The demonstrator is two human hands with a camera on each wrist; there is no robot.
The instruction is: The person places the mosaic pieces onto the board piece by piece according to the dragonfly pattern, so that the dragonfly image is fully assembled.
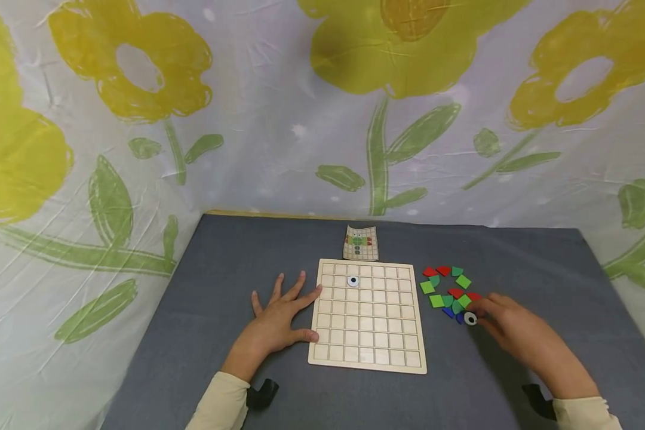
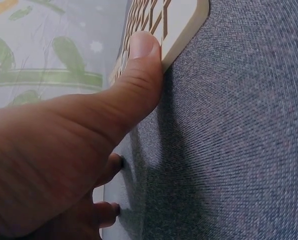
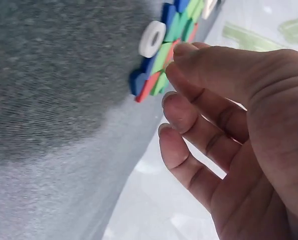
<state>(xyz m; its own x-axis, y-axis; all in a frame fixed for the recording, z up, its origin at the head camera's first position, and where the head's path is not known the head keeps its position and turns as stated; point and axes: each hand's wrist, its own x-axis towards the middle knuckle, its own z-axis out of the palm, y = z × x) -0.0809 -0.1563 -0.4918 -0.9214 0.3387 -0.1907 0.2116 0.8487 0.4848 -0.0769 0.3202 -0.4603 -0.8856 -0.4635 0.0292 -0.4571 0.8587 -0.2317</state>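
Note:
A wooden grid board lies on the dark table, with one round white piece with a black centre in an upper cell. My left hand is spread at the board's left side, its thumb and index finger touching the edge; the left wrist view shows the thumb on the board's rim. At the pile right of the board, my right hand hovers with bent fingers, near a white ring-like piece. In the right wrist view that piece stands apart from the fingertips.
Red, light green, dark green and blue small flat pieces lie in a loose cluster right of the board. A small card with a printed grid figure lies just behind the board. A flowered cloth hangs behind the table.

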